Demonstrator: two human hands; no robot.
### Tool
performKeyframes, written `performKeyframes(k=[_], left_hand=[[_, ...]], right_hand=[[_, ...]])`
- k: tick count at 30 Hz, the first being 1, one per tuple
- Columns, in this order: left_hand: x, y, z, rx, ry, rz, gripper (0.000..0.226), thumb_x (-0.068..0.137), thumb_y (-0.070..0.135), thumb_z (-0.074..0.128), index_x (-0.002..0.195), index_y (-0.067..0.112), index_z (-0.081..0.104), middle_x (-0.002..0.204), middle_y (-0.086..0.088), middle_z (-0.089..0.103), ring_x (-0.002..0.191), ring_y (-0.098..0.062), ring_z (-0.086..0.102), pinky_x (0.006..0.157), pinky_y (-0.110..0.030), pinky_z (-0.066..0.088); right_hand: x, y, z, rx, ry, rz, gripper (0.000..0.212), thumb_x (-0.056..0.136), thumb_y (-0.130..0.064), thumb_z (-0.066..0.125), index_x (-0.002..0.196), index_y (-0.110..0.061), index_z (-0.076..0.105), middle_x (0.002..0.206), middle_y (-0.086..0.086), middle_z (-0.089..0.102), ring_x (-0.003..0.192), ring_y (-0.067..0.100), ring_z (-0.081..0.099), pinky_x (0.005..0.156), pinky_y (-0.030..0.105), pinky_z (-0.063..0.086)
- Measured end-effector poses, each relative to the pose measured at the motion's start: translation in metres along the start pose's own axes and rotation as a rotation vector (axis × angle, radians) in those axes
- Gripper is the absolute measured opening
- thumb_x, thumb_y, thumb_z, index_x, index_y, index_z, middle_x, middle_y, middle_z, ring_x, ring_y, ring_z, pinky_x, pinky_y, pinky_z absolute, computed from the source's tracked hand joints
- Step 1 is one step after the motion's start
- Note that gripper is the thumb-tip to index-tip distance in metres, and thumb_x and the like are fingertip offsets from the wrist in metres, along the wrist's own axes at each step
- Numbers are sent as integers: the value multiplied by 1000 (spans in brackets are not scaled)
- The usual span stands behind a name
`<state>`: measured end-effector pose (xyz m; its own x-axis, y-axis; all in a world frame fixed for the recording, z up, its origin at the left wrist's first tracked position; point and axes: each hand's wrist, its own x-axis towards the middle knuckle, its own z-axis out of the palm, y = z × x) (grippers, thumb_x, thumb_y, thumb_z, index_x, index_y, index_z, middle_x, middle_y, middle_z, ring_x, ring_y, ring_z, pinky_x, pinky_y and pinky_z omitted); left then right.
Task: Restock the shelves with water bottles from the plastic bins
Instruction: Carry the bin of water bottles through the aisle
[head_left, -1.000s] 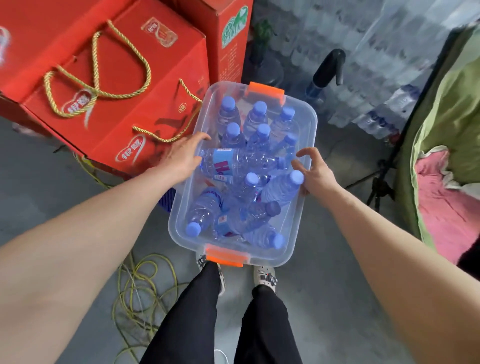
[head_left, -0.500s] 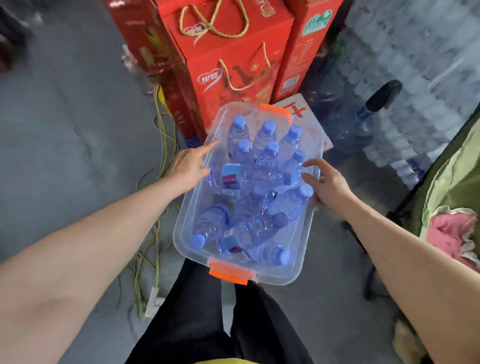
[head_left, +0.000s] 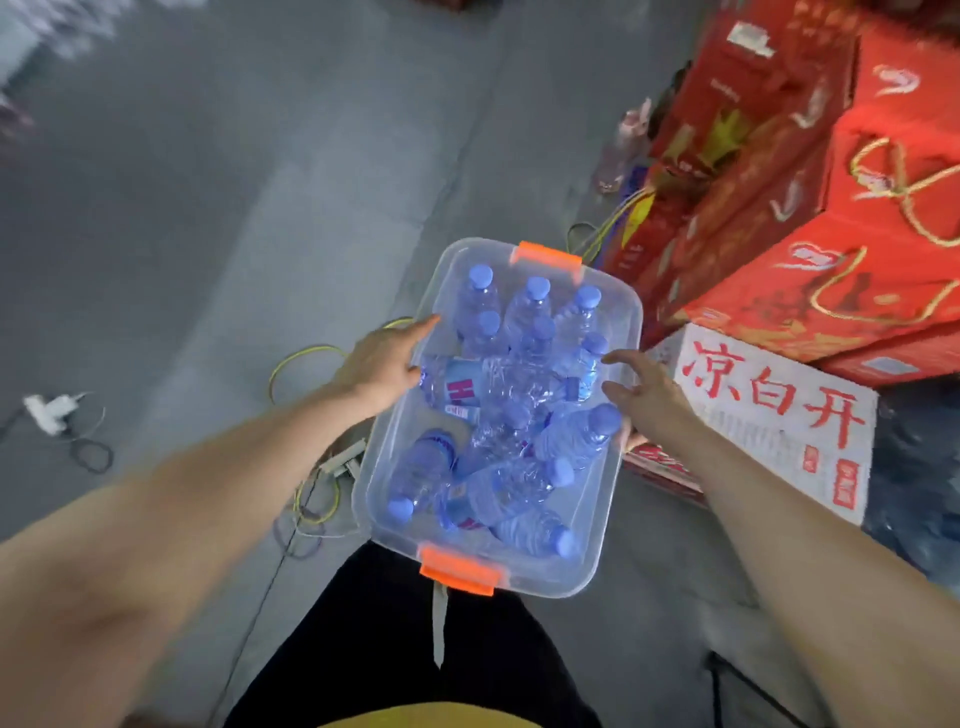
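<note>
Centrally framed: clear plastic bin (head_left: 615, 499) with orange latches (head_left: 457, 570), carried above a grey concrete floor (head_left: 218, 197), loaded with water bottles (head_left: 576, 441) capped in blue. Six or so upright toward 12 o'clock, the rest lying jumbled toward 6 o'clock.

Best kept level and close to the body while walking, so the loose bottles do not roll and shift the weight; probably wise to watch the cables underfoot. No shelves in view, so restocking itself not yet begun.

At 9 o'clock of the bin, left hand (head_left: 379, 364) pressed flat against the long wall, fingers straight and pointing toward 12 o'clock, thumb at the rim. At 3 o'clock, right hand (head_left: 644, 395) clasping the opposite rim, fingers curled over the edge, fingertips showing beneath.

Further out: yellow cable (head_left: 296, 358) and a white power strip (head_left: 52, 410) toward 9 o'clock; red gift boxes (head_left: 831, 208) with gold rope handles toward 2 o'clock; white carton (head_left: 769, 415) with red characters at 3 o'clock. Black trousers (head_left: 384, 634) at 6 o'clock.
</note>
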<state>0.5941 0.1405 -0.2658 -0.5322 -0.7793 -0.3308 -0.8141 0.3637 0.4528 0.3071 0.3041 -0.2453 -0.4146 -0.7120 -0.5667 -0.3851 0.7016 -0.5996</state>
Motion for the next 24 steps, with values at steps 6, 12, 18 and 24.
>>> performKeyframes(k=[6,12,18,24], left_hand=[[14,-107,-54,-24,87,-186,76,81,8,64,148,31,36,79,-18,62,80,-36,63,76,-38,50],[43,-194,-122,-111,172,-278,77,80,2,62,148,27,36,67,-14,52,74,-38,60,66,-32,39],[93,-263,-192,-145,248,-397,72,84,8,60,148,32,37,69,-4,51,73,-29,53,68,-31,40],[172,-321,-258,-165,298,-503,71,82,8,60,146,32,39,74,-7,56,93,-38,61,87,-40,48]], right_hand=[[75,-125,66,-94,-141,-65,23,94,-21,54,106,-41,56,57,14,57,48,30,65,51,47,59],[144,-241,120,-218,-201,-160,23,93,-25,49,102,-46,51,56,21,64,48,31,67,61,46,60],[220,-367,150,-278,-247,-239,24,92,-21,48,107,-38,55,69,24,64,48,32,67,50,42,59],[329,-485,173,-339,-369,-314,18,91,-21,49,104,-34,52,74,24,57,45,38,64,52,47,59]])
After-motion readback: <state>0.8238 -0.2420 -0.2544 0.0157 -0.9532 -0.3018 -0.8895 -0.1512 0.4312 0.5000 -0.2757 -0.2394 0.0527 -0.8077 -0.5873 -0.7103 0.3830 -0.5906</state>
